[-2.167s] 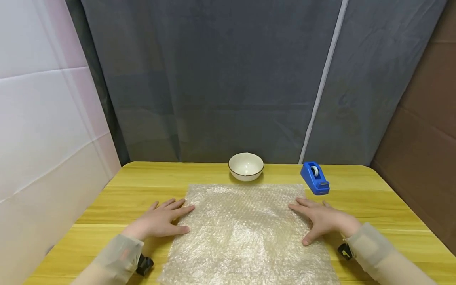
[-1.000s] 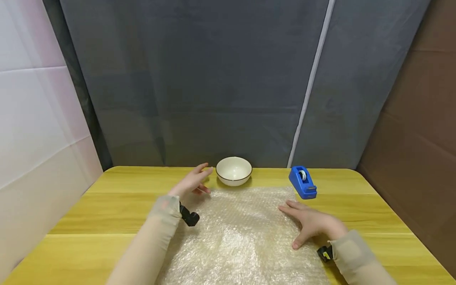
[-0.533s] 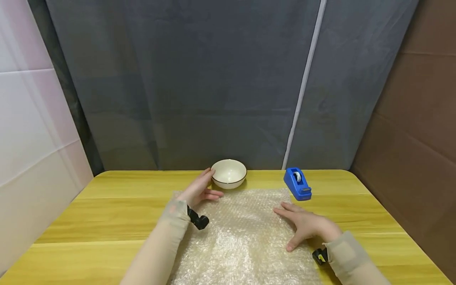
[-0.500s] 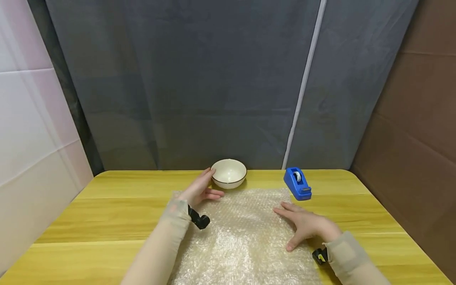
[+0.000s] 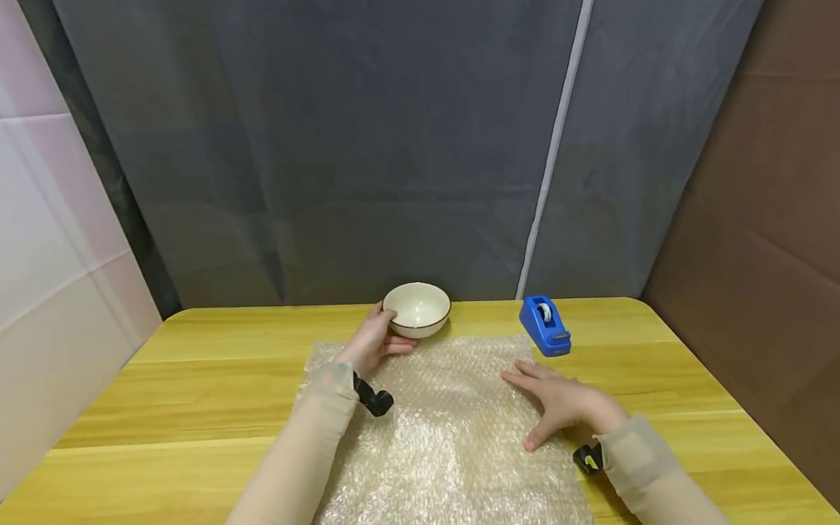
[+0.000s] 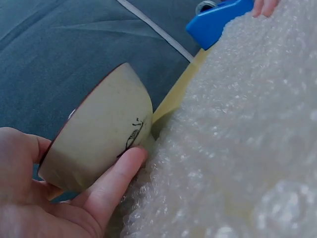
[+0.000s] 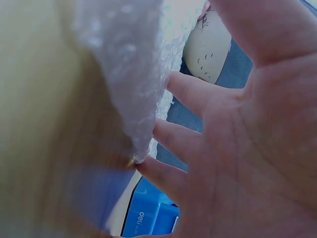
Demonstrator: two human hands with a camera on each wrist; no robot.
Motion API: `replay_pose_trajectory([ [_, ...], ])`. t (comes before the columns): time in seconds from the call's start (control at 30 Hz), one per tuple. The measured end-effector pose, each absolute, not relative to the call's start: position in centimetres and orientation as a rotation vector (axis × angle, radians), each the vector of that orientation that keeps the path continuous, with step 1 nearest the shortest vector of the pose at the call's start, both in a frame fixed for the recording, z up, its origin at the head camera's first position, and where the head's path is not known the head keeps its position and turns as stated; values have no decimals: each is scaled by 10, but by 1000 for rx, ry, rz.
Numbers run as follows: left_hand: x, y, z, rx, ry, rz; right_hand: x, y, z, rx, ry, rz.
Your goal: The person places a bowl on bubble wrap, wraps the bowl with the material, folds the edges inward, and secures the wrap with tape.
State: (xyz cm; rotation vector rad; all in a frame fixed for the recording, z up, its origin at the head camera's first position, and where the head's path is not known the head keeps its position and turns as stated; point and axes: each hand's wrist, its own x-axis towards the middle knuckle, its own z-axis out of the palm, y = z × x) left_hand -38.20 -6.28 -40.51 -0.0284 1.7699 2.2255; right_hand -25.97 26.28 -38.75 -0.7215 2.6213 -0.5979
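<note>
At the back of the table, my left hand (image 5: 375, 341) grips the left side of a cream bowl (image 5: 423, 312) with a dark rim. My thumb lies over the rim, and the other fingers reach under the bowl's side. In the left wrist view, small dark line drawings show on the bowl's outer wall (image 6: 94, 126). A sheet of bubble wrap (image 5: 426, 445) lies flat in front of the bowl. My right hand (image 5: 567, 401) rests with spread fingers on the sheet's right edge; the right wrist view shows its fingertips touching the bubble wrap (image 7: 133, 69).
A blue tape dispenser (image 5: 546, 332) with a roll in it stands at the back right, just beyond the sheet's far right corner. The wooden table (image 5: 184, 394) ends at a dark grey curtain (image 5: 367, 146). A brown panel (image 5: 755, 219) rises on the right, a white one (image 5: 52, 255) on the left.
My left hand has left the bubble wrap's left edge, moved forward and right to the bowl, and taken hold of its rim. The right hand has stayed on the sheet. The head view has shifted.
</note>
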Motion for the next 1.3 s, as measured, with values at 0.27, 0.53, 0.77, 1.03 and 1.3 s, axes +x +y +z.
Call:
replay_pose_trajectory([
  [0.27, -385, -62, -403, -25, 1767, 2282, -262, 264, -388, -708, 2632, -585],
  [0.53, -385, -63, -405, -46, 1774, 2268, -260, 261, -390, -694, 2622, -579],
  [0.77, -382, -63, -397, -21, 1759, 2301, -262, 260, -391, -701, 2623, -587],
  [1.03, -370, -67, -384, 42, 1729, 2289, -265, 260, -393, -685, 2624, -595],
  [1.3, -349, -75, -377, 113, 1728, 2233, -268, 260, -393, -697, 2627, -575],
])
